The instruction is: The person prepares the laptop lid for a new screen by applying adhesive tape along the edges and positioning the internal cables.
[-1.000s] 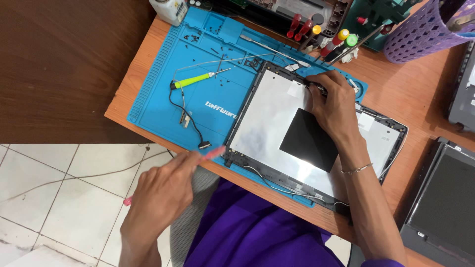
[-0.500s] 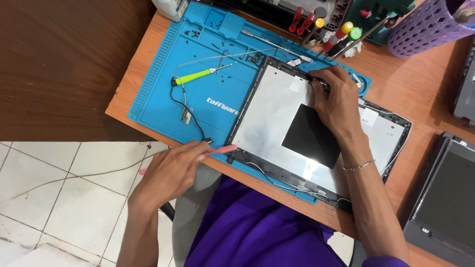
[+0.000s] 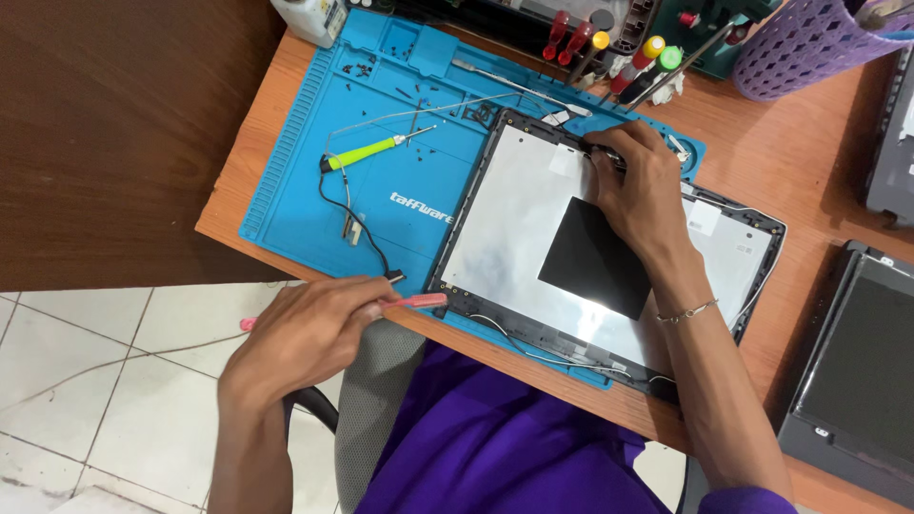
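A laptop lid back cover [image 3: 519, 214], silver inside with a black square patch [image 3: 595, 257], lies tilted on a blue repair mat [image 3: 400, 205]. My right hand [image 3: 638, 186] presses on the cover's far edge, fingertips at the rim. My left hand [image 3: 305, 333] grips a pink-handled screwdriver [image 3: 414, 302], its tip at the cover's near-left corner. A thin black cable [image 3: 357, 228] and a green-handled screwdriver [image 3: 367, 152] lie on the mat to the left.
Several red, yellow and green-capped screwdrivers [image 3: 619, 57] stand at the back. A purple basket [image 3: 809, 43] sits at the back right. Dark laptop parts [image 3: 852, 381] lie on the right of the wooden table [image 3: 809, 171]. Small screws dot the mat's trays [image 3: 381, 67].
My left hand with the pink screwdriver has moved right, bringing its tip up to the cover's near-left corner. The right hand stays on the far edge.
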